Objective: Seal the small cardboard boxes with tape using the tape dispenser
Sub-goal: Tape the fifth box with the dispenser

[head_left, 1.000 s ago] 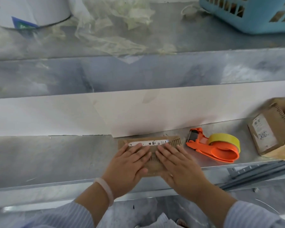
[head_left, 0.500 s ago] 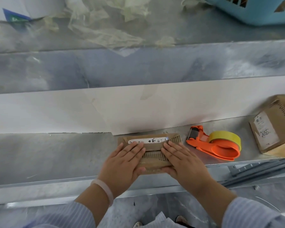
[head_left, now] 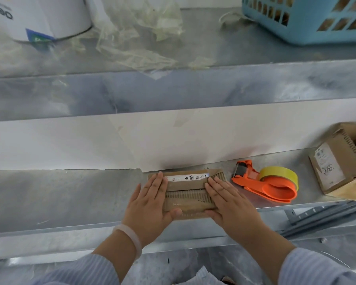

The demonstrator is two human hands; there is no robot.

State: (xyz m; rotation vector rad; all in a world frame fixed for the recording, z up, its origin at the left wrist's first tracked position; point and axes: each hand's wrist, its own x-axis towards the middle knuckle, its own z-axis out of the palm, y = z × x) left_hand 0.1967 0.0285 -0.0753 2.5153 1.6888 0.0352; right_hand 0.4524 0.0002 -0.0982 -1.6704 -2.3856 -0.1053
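The left hand [head_left: 150, 204] and right hand [head_left: 232, 204] press straight, close-set fingers [head_left: 158, 183] flat on either end of the cardboard box [head_left: 186, 195] on the counter [head_left: 70, 198], the tape dispenser [head_left: 265, 185] lying just right of the right fingers.

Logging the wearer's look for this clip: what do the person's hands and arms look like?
No gloves on the left hand or the right hand. A pale, milky bangle circles the left wrist. Both arms wear sleeves with fine light-blue and white stripes, ending short of the wrists.
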